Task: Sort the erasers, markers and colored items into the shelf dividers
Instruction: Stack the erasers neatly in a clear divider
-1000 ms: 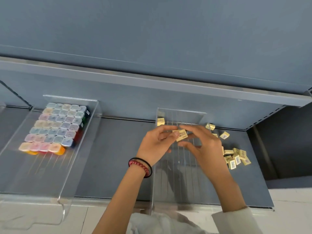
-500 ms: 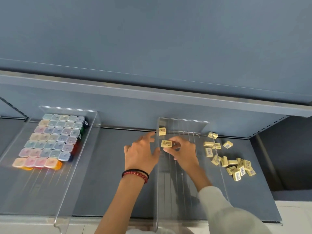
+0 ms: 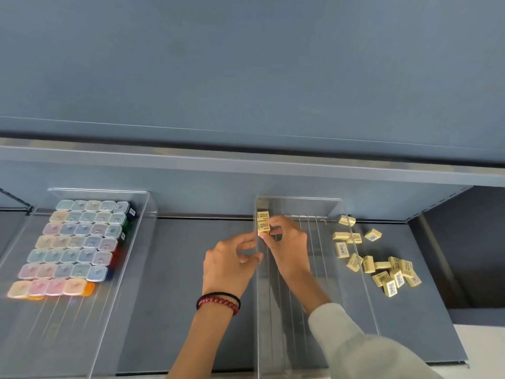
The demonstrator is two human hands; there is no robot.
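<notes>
As right hand (image 3: 288, 243) pinches eraser (image 3: 264, 227) — apparently against divider (image 3: 257, 318).

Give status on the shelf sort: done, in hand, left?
Done: colored boxes fill rows in the left divider; one eraser sits in the back-left corner of the middle divider. In hand: right hand pinches a second eraser just in front of it. Left: the loose erasers on the shelf to the right. No markers in view.
</notes>
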